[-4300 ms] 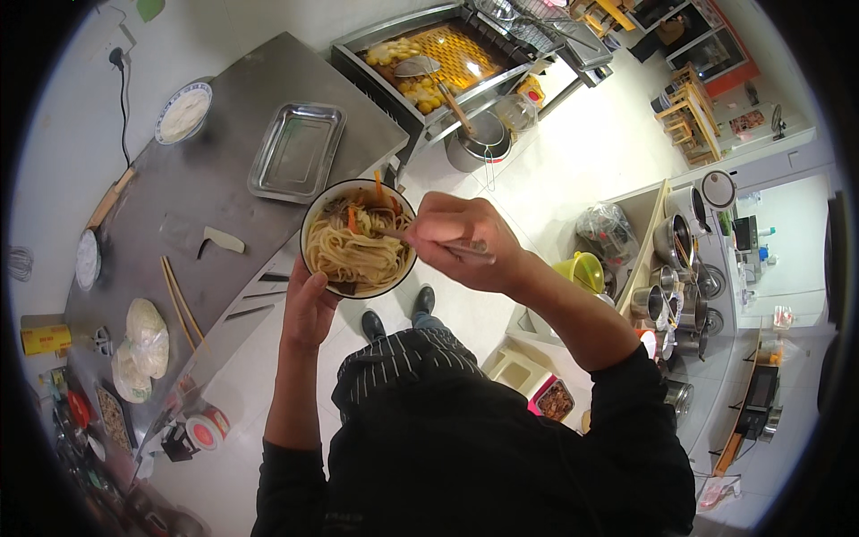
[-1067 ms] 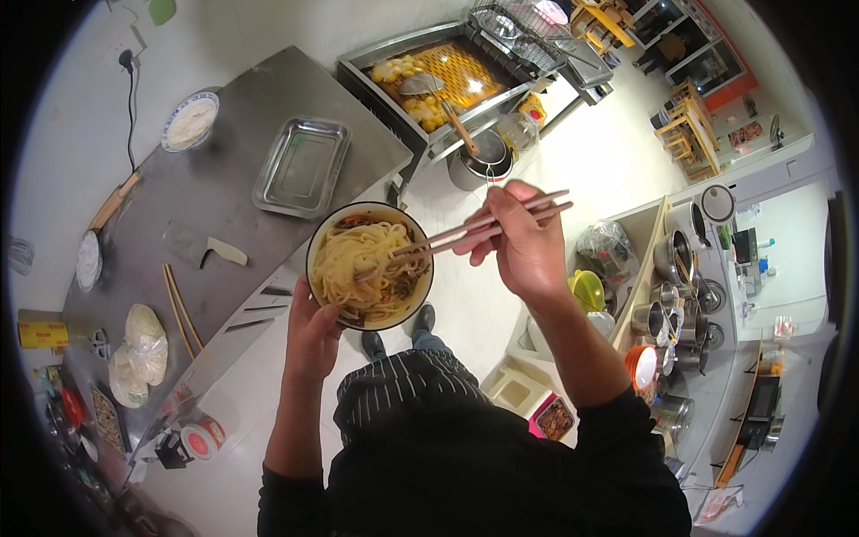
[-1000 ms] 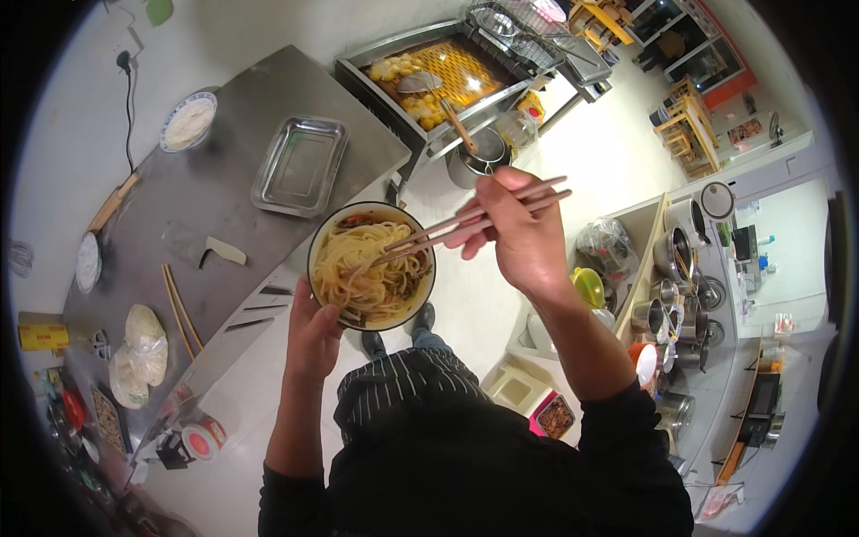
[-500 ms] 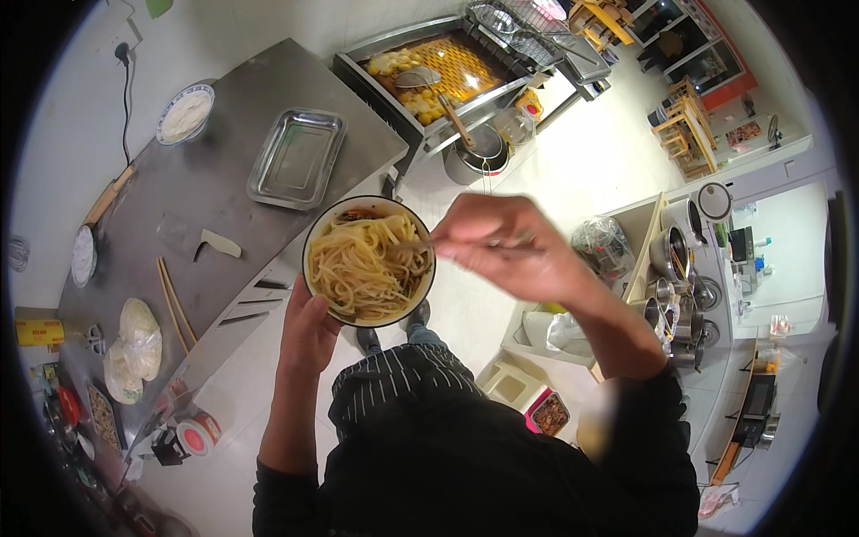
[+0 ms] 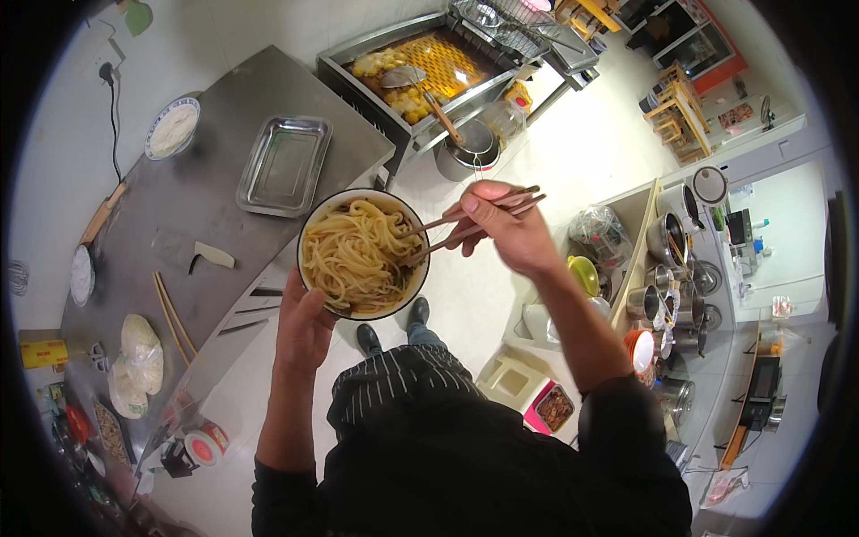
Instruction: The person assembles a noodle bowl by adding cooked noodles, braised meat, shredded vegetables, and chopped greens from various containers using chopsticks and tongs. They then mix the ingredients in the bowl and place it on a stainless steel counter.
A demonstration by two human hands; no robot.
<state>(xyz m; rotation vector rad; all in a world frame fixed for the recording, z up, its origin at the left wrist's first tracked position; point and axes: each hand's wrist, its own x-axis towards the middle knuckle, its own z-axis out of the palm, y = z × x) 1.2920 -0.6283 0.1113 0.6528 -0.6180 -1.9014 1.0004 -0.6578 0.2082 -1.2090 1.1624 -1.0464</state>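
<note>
My left hand (image 5: 302,324) grips a white bowl (image 5: 424,271) with a dark rim by its near left side, thumb up at the edge. Pale noodles (image 5: 356,252) fill it, with darker bits along the sides. In my right hand (image 5: 510,228) is a pair of brown chopsticks (image 5: 461,242). Their tips reach into the noodles at the bowl's right side, and their back ends stick out past my fingers. The bowl is held in the air over the floor, just off the corner of the steel table.
On the steel table (image 5: 215,192) at left are a metal tray (image 5: 286,166), a bowl of white powder (image 5: 173,128), a scraper (image 5: 214,255), light chopsticks (image 5: 175,318) and a bagged white mass (image 5: 136,362). A fryer (image 5: 420,72) with a skimmer stands ahead; pots (image 5: 667,240) line the right.
My right hand has shifted slightly, and its fingers and the chopsticks show sharper, with the two sticks spread apart. The noodles have been turned over. The whole view has moved a little.
</note>
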